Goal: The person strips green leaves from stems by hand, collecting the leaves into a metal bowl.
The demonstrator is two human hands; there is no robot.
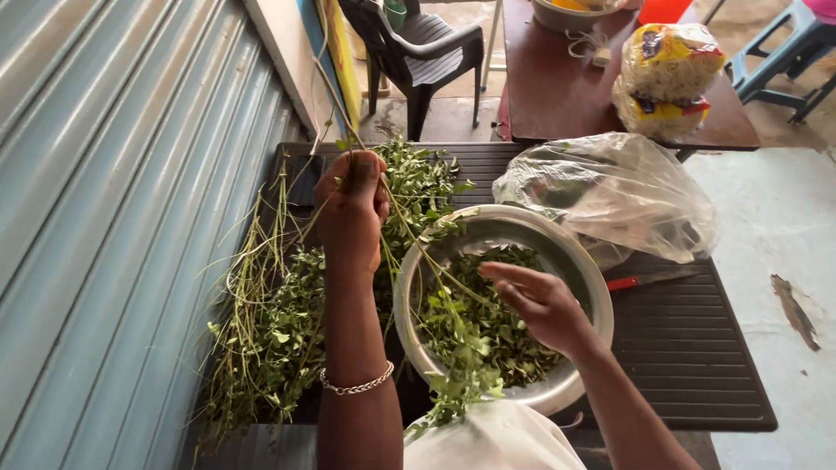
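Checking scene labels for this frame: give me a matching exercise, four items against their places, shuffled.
Items:
1. round metal bowl
2. clear plastic bag
3. pile of bare green stalks
4. black plastic chair

Places:
A. far end, beyond the dark slatted table
B. by the corrugated metal shutter
C. under the right hand, holding picked leaves
D. right of the left hand, behind the bowl

Pairs: 1-C, 2-D, 3-B, 4-A

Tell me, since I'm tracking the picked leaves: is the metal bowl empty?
No, the metal bowl holds a layer of green leaves, under the right hand.
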